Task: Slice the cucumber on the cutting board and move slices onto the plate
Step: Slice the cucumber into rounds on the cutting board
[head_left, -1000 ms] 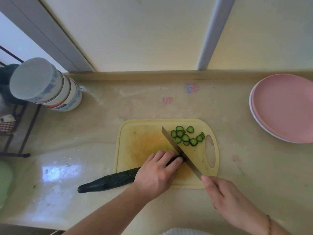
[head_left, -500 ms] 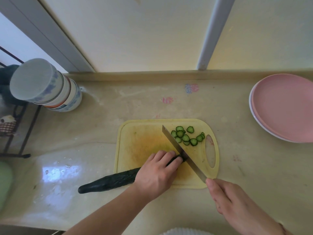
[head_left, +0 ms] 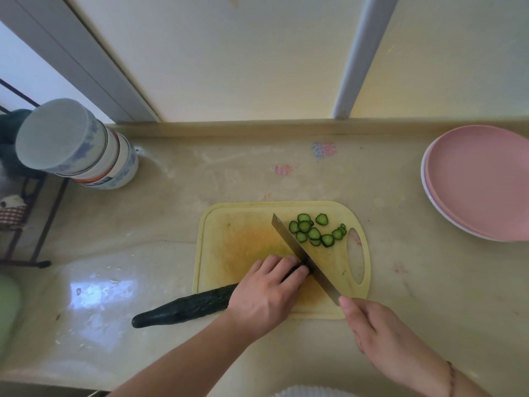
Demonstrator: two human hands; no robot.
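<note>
A dark green cucumber lies slanted, its left end on the counter and its right end on the yellow cutting board. My left hand grips the cucumber near its cut end, fingers curled over it. My right hand holds the knife by its handle, and the blade rests across the board against the cucumber's cut end. Several cucumber slices lie to the right of the blade at the board's far right. The pink plate sits at the right edge of the counter.
A stack of upturned bowls stands at the back left of the counter. A black wire rack is beyond the counter's left side. A pale green thing shows at the left edge. A low ledge runs under the window.
My right hand and the knife have shifted slightly back and forth over the cucumber's end. My left hand and the cucumber stay where they were.
</note>
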